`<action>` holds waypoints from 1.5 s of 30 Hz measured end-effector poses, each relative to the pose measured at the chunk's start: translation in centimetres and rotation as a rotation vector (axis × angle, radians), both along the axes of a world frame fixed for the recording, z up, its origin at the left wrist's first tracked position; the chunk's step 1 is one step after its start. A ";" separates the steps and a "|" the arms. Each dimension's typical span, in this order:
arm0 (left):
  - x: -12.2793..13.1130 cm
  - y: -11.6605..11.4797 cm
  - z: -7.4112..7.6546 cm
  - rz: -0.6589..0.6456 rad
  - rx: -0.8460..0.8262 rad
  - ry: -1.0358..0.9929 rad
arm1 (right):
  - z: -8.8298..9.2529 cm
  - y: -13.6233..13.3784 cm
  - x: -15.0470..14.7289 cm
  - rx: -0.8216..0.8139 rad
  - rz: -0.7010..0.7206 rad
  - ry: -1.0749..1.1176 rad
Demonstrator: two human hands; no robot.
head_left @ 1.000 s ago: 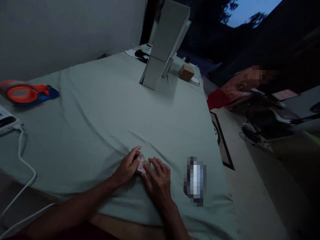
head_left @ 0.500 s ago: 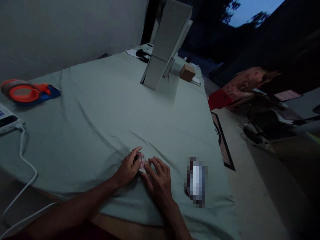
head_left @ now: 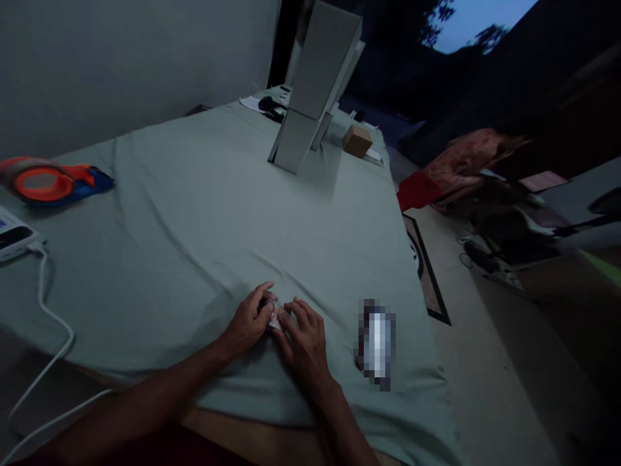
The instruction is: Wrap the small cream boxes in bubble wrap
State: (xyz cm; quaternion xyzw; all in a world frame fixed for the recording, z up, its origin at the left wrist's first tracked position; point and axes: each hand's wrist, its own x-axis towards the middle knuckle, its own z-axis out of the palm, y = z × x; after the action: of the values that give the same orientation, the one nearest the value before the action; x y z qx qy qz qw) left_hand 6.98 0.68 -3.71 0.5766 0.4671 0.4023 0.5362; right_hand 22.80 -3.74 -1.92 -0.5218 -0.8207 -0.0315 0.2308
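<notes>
Near the front of the cloth-covered table, a small pale piece with pinkish markings (head_left: 274, 315) is held between both hands; it looks like folded paper, but its kind is unclear. My left hand (head_left: 251, 321) is closed around its left side, thumb on top and fingers curled behind. From the right, my right hand (head_left: 303, 333) pinches the same piece with thumb and index finger, the other fingers bent over the cloth. The fingers hide much of the piece. To the right of my right hand lies a pixelated object (head_left: 377, 343).
An orange and blue tape dispenser (head_left: 53, 182) lies at the left, above a white device (head_left: 19, 236) with a cable (head_left: 46, 291). Tall grey boxes (head_left: 310, 84) stand at the back, near a small brown box (head_left: 358, 140). The green tablecloth (head_left: 218, 194) has wrinkles.
The view has shifted slightly. My right fingers have moved a little closer to my left hand, and less of the small piece shows. Both hands keep their grip.
</notes>
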 end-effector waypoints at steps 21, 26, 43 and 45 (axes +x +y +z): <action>-0.2 -0.4 -0.2 -0.013 -0.006 0.017 | 1.7 0.3 1.8 -0.111 -0.075 0.265; -0.2 -0.4 -0.1 -0.019 -0.008 0.023 | 1.2 0.9 1.4 -0.128 -0.033 0.223; -0.2 -0.4 0.5 -0.014 -0.010 0.053 | 1.1 2.6 0.3 -0.065 0.007 0.165; -0.3 -0.4 0.4 -0.011 0.007 0.058 | 0.7 2.9 0.1 -0.073 -0.018 0.222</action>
State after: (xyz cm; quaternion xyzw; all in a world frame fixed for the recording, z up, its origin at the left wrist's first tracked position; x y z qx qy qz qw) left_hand 6.70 0.24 -3.30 0.5925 0.4778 0.3840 0.5228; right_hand 22.92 -0.84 -1.19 -0.5375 -0.7860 0.0543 0.3006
